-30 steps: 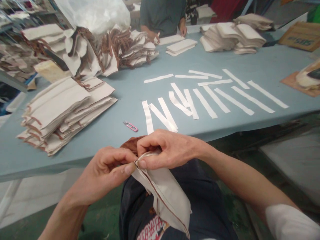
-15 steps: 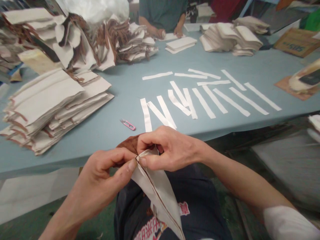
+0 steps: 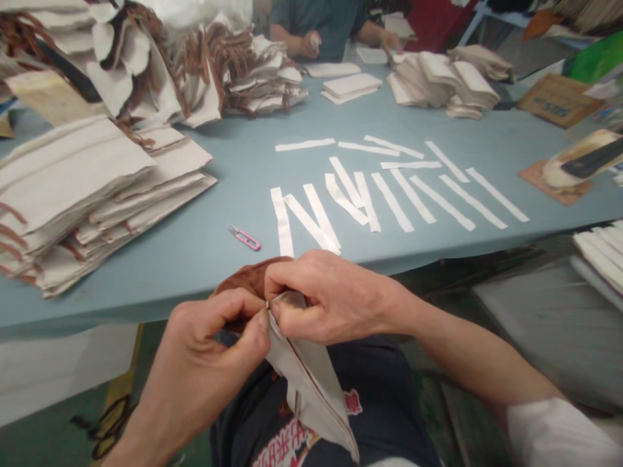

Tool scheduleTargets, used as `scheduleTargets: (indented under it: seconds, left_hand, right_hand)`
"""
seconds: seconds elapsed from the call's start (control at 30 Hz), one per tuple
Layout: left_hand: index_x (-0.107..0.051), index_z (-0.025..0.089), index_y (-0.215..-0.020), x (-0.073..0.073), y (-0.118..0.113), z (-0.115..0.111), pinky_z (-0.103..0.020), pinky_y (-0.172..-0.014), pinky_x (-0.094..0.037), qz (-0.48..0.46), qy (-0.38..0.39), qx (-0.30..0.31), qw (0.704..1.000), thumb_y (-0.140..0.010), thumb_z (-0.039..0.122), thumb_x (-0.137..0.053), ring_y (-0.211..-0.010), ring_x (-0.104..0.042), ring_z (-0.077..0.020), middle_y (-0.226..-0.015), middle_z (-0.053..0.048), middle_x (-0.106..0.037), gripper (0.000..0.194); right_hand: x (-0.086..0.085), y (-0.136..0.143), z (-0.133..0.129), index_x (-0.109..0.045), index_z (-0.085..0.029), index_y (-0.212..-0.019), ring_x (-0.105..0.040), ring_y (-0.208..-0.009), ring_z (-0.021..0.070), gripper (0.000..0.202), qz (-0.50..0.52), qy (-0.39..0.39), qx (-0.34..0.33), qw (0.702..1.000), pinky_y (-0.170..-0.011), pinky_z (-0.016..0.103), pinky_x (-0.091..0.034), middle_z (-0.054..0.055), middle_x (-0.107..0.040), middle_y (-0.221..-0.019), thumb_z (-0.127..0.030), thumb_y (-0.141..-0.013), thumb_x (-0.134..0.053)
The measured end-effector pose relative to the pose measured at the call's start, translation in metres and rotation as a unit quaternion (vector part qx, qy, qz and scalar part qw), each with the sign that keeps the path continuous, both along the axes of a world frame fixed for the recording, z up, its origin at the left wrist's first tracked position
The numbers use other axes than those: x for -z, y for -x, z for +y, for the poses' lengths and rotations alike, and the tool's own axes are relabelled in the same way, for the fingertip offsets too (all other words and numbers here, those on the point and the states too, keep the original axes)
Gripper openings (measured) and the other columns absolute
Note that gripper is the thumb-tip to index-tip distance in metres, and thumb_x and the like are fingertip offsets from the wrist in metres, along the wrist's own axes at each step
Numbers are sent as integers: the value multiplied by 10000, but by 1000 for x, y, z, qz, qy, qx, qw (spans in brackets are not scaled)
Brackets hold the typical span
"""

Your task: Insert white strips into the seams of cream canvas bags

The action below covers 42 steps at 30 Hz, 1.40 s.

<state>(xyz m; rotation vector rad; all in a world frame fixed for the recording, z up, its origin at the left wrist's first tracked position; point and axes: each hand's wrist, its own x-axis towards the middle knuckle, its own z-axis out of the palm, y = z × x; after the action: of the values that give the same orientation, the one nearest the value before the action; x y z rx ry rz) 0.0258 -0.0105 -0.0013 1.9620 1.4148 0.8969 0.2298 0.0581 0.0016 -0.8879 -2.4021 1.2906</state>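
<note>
Over my lap, just off the table's near edge, hangs a cream fabric piece (image 3: 316,370) with dark edging lines and a brown fabric part (image 3: 248,279) at its top. My left hand (image 3: 209,350) pinches its edge between thumb and forefinger. Right beside that pinch, my right hand (image 3: 326,298) grips the same edge, its fingertips partly hidden by the folded cloth. The two sets of fingertips nearly touch. On the table beyond my hands lie pink thread snips (image 3: 246,238) and several loose white strips (image 3: 285,224).
Stacked cream fabric pieces (image 3: 73,175) lie at the left, with a heap of cream and brown pieces (image 3: 195,78) behind. Across the blue table (image 3: 233,175) a co-worker (image 3: 318,29) handles pieces near another stack (image 3: 438,78). A cardboard box (image 3: 559,100) stands at the right.
My hands keep their pinch on the cloth, with the right hand turned slightly. The view has shifted a little. The co-worker's hands have moved apart, one raised and one towards the stack.
</note>
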Motion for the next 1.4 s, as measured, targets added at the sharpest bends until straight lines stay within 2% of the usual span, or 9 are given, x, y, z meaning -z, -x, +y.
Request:
scheduleTargets:
  seconds: [0.1,0.2,0.37,0.47,0.83,1.0,1.13,1.3,1.4]
  left_hand:
    - [-747,217,-677,12,4,-4,-182,-526,-457,1,28,-3,1000,-945,240,-591,-498,-621,-106,-569,68,-667,310]
    - [-734,216,-659,20,2,-5,-205,-513,-426,-40,42,-25,998,-946,281,-615,-506,-588,-117,-561,60,-650,317]
    - [-743,204,-607,20,-1,0,-211,-476,-406,-95,92,-40,990,-871,326,-633,-478,-555,-125,-528,36,-652,311]
    - [-757,195,-604,18,2,1,-206,-479,-430,-106,118,-32,987,-861,360,-660,-486,-569,-134,-532,18,-666,321]
    - [-764,202,-593,13,3,1,-200,-484,-428,-111,123,-27,986,-851,370,-699,-485,-567,-130,-526,15,-672,315]
    - [-769,208,-628,16,6,1,-209,-498,-392,-116,149,-14,982,-884,390,-725,-506,-516,-122,-544,23,-646,318]
    - [-783,197,-714,21,12,3,-232,-589,-451,-113,224,12,968,-889,484,-762,-624,-559,-161,-643,-10,-675,337]
    - [-634,202,-661,26,14,5,-228,-565,-355,-108,273,31,955,-884,557,-773,-630,-426,-139,-642,28,-503,441]
    - [-665,196,-682,29,15,4,-234,-600,-388,-111,284,27,952,-918,538,-745,-652,-460,-146,-667,19,-536,422]
  right_hand:
    - [5,1,-5,-516,-232,-833,-433,-700,139,65,2,-2,9,1000,-674,319,-272,-35,-538,-763,-230,-873,-567]
    - [13,2,-6,-495,-235,-824,-438,-696,137,96,37,33,16,999,-673,307,-287,-47,-514,-744,-214,-887,-563]
    - [30,3,-3,-574,-220,-819,-482,-682,125,51,144,152,15,978,-640,266,-378,-51,-547,-743,-244,-863,-565]
    - [33,0,-2,-614,-207,-837,-496,-659,117,89,168,200,13,965,-624,260,-410,-55,-571,-732,-279,-860,-567]
    - [12,-7,1,-638,-185,-812,-482,-683,98,120,96,164,1,982,-608,237,-360,-55,-590,-713,-278,-867,-691]
    - [12,-8,6,-603,-194,-772,-453,-625,81,155,87,180,-16,980,-564,237,-334,-76,-534,-683,-290,-871,-674]
    - [15,-9,10,-606,-191,-796,-450,-618,74,208,104,214,-36,971,-569,238,-332,-86,-521,-685,-336,-910,-701]
    - [18,-11,11,-580,-193,-793,-417,-627,76,237,93,213,-42,972,-576,248,-297,-97,-454,-681,-335,-954,-681]
    - [19,-11,11,-547,-202,-779,-381,-628,76,277,96,199,-52,974,-584,257,-287,-100,-417,-685,-352,-977,-668]
